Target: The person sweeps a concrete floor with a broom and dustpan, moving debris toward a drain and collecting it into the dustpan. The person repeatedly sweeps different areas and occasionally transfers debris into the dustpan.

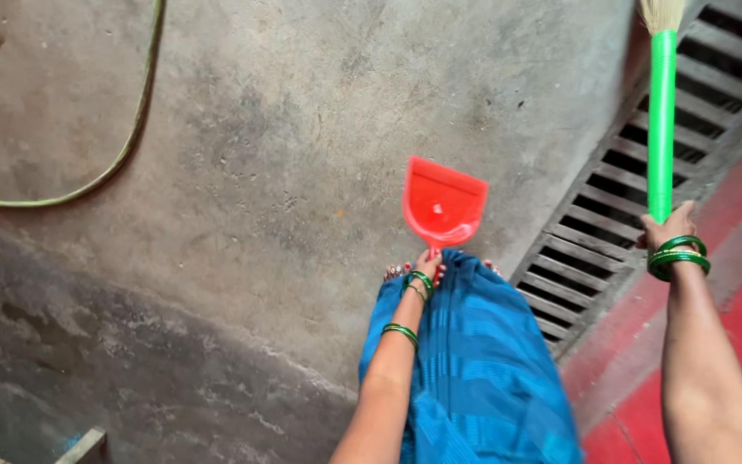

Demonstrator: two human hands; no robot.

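Bare arms without sleeves, green glass bangles (678, 255) stacked at the wrist of the right hand (668, 227), thinner green bangles (421, 282) worn near the left hand (428, 262), blue striped garment (483, 369) draped below, painted toenails (397, 271) seen.

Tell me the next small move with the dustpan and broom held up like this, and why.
Probably lower the red dustpan until its lip meets the concrete floor. The left hand holds it by the handle, hanging above the floor, while the right hand grips the green broom handle with the bristles raised. Nothing can be swept in until the pan sits flat.
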